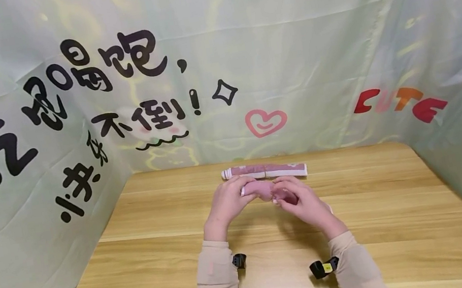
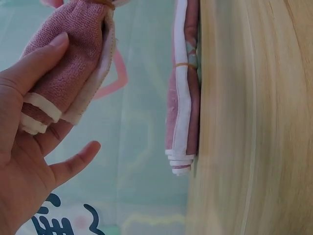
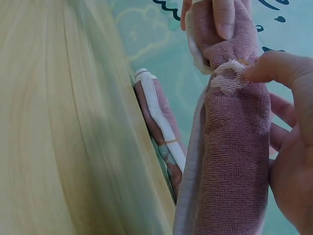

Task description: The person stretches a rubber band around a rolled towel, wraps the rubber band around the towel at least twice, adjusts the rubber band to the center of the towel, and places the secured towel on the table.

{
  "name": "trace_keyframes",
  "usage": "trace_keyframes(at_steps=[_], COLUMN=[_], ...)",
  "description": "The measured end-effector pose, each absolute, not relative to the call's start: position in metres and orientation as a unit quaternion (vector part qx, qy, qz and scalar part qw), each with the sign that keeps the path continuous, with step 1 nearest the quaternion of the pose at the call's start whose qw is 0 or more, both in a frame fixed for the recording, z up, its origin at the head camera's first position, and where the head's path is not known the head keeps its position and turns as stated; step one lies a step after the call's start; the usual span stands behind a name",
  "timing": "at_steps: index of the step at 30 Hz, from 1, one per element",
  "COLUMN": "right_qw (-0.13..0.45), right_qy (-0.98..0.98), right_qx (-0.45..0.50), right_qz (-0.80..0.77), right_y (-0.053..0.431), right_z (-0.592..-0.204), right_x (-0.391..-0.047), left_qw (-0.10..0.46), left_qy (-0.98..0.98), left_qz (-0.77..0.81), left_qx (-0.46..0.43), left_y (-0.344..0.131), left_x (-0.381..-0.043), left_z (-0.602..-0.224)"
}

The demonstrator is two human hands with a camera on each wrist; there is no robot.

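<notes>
A rolled pink terry towel (image 1: 259, 188) with white edging is held up between both hands above the table. My left hand (image 1: 227, 203) grips one end, thumb on top and fingers beneath, as the left wrist view shows. An orange-brown rubber band (image 3: 246, 62) cinches the towel near its middle. There my right hand (image 1: 304, 202) pinches the towel, the thumb at the band beside a pale flower patch and the fingers behind. Just beyond the hands lies a second rolled pink towel (image 1: 286, 167) with white edges, a rubber band (image 2: 184, 64) around its middle.
The wooden table (image 1: 152, 275) has its back edge against a printed cloth backdrop (image 1: 301, 73), which also stands at both sides. A black wrist camera (image 1: 239, 261) sits by the left sleeve, another camera (image 1: 321, 268) by the right.
</notes>
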State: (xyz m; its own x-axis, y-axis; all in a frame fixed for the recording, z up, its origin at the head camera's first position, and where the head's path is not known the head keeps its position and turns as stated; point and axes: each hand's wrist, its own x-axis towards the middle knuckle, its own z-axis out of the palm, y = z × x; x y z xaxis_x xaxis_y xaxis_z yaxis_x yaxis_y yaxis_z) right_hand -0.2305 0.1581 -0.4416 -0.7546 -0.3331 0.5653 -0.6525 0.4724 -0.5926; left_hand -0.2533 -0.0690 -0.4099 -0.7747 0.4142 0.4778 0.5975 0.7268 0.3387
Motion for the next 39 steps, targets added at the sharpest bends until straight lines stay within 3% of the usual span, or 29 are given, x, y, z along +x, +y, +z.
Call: trace_keyframes(at_steps=[7, 24, 39], right_qw=[0.195, 0.235, 0.147], right_qy=[-0.85, -0.883, -0.893], right_qx=[0.288, 0.285, 0.219], right_qz=[0.397, 0.291, 0.366], right_y=[0.158, 0.164, 0.161], right_z=[-0.444, -0.446, -0.447], right_x=[-0.229, -0.23, -0.232], left_qw=[0.162, 0.178, 0.124], left_qy=[-0.905, -0.908, -0.896], left_qz=[-0.276, -0.265, -0.354], left_qx=[-0.281, -0.271, -0.236], left_y=[-0.068, -0.07, -0.067], left_x=[-0.253, -0.253, -0.253], left_z=[-0.411, -0.412, -0.408])
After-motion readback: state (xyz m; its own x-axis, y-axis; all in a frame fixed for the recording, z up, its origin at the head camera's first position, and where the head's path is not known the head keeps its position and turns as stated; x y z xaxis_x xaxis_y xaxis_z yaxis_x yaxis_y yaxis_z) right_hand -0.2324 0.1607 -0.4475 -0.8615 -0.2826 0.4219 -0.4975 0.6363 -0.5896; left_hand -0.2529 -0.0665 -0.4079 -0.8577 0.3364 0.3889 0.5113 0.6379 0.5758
